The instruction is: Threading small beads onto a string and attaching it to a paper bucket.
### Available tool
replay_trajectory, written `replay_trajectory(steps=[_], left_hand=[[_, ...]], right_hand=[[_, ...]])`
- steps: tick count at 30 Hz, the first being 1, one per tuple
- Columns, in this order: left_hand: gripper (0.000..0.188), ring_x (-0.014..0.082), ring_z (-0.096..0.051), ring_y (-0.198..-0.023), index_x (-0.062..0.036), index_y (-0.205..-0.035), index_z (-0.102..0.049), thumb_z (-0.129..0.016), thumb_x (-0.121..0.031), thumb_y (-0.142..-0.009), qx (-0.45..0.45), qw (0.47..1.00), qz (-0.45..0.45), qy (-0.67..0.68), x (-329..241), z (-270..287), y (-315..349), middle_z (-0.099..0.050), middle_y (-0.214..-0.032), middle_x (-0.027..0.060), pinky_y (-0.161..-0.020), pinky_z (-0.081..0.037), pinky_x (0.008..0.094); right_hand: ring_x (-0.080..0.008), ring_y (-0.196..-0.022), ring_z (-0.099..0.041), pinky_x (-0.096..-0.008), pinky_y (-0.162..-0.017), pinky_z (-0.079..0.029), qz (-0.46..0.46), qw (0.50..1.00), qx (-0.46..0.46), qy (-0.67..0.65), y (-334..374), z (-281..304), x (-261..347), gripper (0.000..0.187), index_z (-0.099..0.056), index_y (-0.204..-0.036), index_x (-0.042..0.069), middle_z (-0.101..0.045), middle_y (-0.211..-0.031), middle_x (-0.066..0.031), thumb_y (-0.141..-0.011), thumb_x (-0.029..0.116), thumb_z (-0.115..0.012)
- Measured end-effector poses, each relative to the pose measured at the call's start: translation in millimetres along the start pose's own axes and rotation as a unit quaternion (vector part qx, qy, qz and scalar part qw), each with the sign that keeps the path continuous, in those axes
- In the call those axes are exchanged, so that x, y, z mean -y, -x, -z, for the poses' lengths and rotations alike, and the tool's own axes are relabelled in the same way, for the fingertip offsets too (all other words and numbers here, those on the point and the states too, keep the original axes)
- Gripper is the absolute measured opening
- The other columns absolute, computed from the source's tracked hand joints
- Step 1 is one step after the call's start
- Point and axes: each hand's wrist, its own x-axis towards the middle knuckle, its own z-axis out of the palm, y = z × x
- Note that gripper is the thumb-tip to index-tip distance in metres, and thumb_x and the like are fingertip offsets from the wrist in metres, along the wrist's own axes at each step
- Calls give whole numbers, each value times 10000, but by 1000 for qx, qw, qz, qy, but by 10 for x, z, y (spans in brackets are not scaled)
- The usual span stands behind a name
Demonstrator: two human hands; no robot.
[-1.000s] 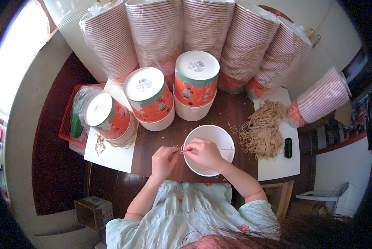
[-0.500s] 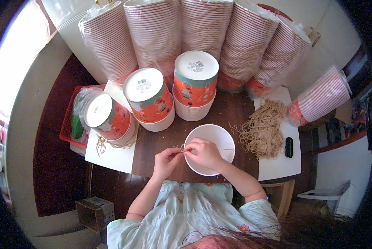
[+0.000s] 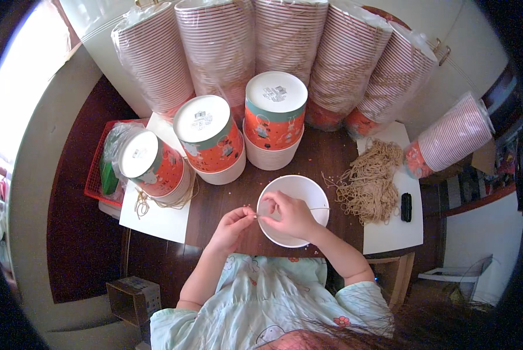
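Note:
My left hand (image 3: 234,228) is pinched shut on the end of a thin tan cord, just left of the white paper bucket (image 3: 318,227). Over that bucket's mouth is my right hand (image 3: 292,217), its thumb and forefinger apart near my left fingertips. A short stretch of cord (image 3: 317,208) shows between the right hand and the bucket's right rim; the part beneath the hand is hidden. The bucket stands upright on the brown table (image 3: 215,210).
A heap of tan cords (image 3: 369,181) and a black object (image 3: 406,207) lie on white board at right. Upside-down orange-green buckets (image 3: 275,125), (image 3: 209,140), (image 3: 156,163) stand beyond my hands. Tall wrapped bucket stacks (image 3: 215,49) line the back. A red basket (image 3: 92,181) is at left.
My right thumb and forefinger have parted and drawn slightly away from the left fingertips. The left hand keeps its pinch, and the bucket has shifted a little left.

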Motion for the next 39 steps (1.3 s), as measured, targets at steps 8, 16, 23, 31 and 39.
replay_trajectory(steps=[8, 16, 23, 31, 39], left_hand=[[108, 98, -543, -774, -31, -915, -553, -539, -97, -831, 13, 999, 3, 32, -9, -16, 5, -574, -874, 20, -689, -434, 215], [135, 81, -524, -812, -25, -916, -570, -507, 5, -801, 19, 997, 46, 63, -60, -19, 25, -549, -911, 12, -727, -408, 199], [88, 136, -501, -855, -5, -820, -558, -572, 12, -735, -27, 911, -203, -359, -55, -142, 26, -527, -891, 45, -756, -389, 234], [52, 56, -479, -687, -37, -791, -524, -560, -13, -763, 14, 988, -146, -51, -2, -10, 5, -541, -831, 40, -599, -380, 163], [76, 34, -482, -667, -27, -867, -530, -535, -21, -791, -27, 986, -109, -125, -49, -17, 38, -544, -746, -17, -596, -382, 163]], right_hand=[[-172, -609, -576, -287, -550, -463, 121, 993, 18, 3, 4, -38, -66, 181, -647, -848, 120, -585, -715, -27, -672, 138, -681], [-197, -620, -577, -295, -553, -459, 94, 995, -1, -24, -18, -70, -103, 72, -630, -753, 72, -597, -714, -48, -703, 120, -653], [-200, -629, -576, -294, -558, -455, 31, 996, 33, -70, -34, -46, -106, 81, -618, -757, 48, -598, -719, -66, -735, 126, -627], [-199, -630, -577, -298, -559, -453, 22, 997, 51, -51, -16, -65, -147, 81, -608, -782, 40, -595, -726, -74, -745, 112, -613], [-164, -614, -568, -272, -543, -442, 13, 994, 56, -96, -27, -37, -123, 66, -597, -781, 26, -590, -716, -76, -754, 86, -605]])
